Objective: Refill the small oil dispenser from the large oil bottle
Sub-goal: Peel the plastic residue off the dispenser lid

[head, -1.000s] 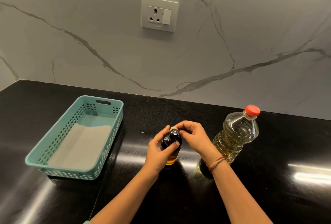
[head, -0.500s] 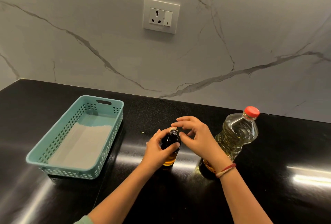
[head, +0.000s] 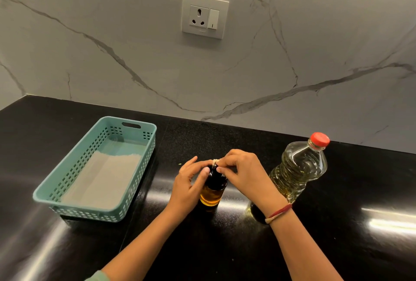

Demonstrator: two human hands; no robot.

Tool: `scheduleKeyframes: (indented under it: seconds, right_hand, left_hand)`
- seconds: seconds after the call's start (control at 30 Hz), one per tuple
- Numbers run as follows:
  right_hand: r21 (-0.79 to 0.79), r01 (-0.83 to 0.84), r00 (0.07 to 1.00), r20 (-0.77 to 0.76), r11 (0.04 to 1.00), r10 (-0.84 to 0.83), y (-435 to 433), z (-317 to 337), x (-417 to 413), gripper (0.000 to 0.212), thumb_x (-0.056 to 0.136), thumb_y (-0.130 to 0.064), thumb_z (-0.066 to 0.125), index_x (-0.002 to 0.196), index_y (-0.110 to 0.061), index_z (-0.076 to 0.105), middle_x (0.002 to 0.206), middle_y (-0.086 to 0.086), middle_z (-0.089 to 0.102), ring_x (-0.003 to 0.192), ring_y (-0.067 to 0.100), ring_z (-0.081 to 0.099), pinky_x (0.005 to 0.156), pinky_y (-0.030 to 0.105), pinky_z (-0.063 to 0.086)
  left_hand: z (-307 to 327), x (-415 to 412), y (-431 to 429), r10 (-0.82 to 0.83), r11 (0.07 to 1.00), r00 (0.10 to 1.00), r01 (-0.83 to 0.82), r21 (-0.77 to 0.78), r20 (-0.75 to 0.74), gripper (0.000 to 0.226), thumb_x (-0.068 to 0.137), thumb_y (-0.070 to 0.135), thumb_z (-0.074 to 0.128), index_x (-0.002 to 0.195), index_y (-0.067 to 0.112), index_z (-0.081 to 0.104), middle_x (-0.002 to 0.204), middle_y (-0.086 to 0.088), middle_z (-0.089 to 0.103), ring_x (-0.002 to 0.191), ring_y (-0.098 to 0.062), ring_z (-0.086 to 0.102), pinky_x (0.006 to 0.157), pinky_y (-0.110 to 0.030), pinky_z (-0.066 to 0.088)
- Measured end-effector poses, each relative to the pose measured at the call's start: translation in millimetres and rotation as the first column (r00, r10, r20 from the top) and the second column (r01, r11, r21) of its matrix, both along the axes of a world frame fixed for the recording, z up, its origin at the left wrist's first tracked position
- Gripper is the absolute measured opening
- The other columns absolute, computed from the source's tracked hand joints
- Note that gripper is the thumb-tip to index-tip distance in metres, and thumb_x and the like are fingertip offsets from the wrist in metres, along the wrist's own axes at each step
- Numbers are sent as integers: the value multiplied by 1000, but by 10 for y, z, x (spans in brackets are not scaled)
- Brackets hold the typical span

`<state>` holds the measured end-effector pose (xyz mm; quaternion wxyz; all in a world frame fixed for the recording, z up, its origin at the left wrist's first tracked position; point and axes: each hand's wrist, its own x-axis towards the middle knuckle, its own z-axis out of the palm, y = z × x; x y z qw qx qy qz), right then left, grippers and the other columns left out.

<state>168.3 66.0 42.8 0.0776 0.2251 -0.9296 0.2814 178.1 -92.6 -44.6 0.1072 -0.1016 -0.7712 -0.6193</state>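
The small oil dispenser (head: 212, 190), a dark glass bottle with a little amber oil at its bottom, stands upright on the black counter (head: 225, 247). My left hand (head: 188, 185) wraps its body from the left. My right hand (head: 244, 174) pinches the pale stopper at its top with fingertips. To the right stands the large oil bottle (head: 299, 168), clear plastic with yellow oil, its red cap on, untouched and partly behind my right wrist.
A teal perforated plastic basket (head: 47, 197) sits on the counter to the left, holding nothing. A marble backsplash with a wall socket (head: 204, 15) rises behind. The counter extends right of the large bottle.
My right hand lifted briefly off the dispenser's top with fingers spread, then came back down and pinched the stopper. My left hand kept its hold on the dispenser.
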Motion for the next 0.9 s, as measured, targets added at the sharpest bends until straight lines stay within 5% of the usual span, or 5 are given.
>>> scheduleKeyframes:
  seconds: [0.2, 0.4, 0.53, 0.73, 0.9]
  right_hand:
    - [47, 43, 998, 32, 998, -45, -42, 34, -6, 9, 84, -21, 69, 88, -15, 75, 90, -2, 64, 83, 13, 60, 77, 35, 53]
    - [119, 77, 996, 33, 990, -81, -80, 78, 7, 11, 86, -24, 66, 88, -17, 75, 90, -2, 62, 85, 13, 58, 79, 32, 50]
    - [107, 80, 996, 38, 991, -84, -82, 80, 14, 12, 87, -22, 66, 89, -16, 75, 90, -1, 63, 84, 12, 58, 78, 31, 51]
    - [71, 79, 996, 25, 994, -81, -71, 48, 31, 11, 86, -20, 66, 90, -14, 75, 90, -1, 64, 83, 12, 59, 77, 31, 52]
    - [76, 88, 996, 28, 993, -90, -94, 67, 53, 13, 87, -20, 66, 95, -14, 75, 93, 1, 64, 86, 14, 59, 79, 30, 51]
  left_hand:
    - [213, -370, -76, -306, 946, 941, 284, 154, 146, 18, 94, 16, 60, 98, 0, 66, 91, -10, 69, 89, -17, 66, 84, -34, 52]
    - [451, -555, -209, -505, 861, 822, 500, 89, 263, 30, 94, 4, 56, 123, 8, 62, 113, -12, 69, 108, -16, 66, 90, -24, 52]
    - [447, -392, -239, -423, 906, 877, 417, 75, 228, 20, 93, 5, 57, 105, 12, 71, 100, -2, 74, 101, -12, 68, 85, -21, 52]
    - [215, 23, 11, -101, 937, 983, 42, 345, 153, 21, 89, 0, 61, 97, 15, 74, 95, -1, 76, 95, -13, 70, 79, -20, 54]
    - [315, -219, -23, -238, 951, 947, 181, 249, 218, 25, 93, 0, 55, 97, 18, 72, 95, -1, 74, 96, -11, 68, 83, -23, 53]
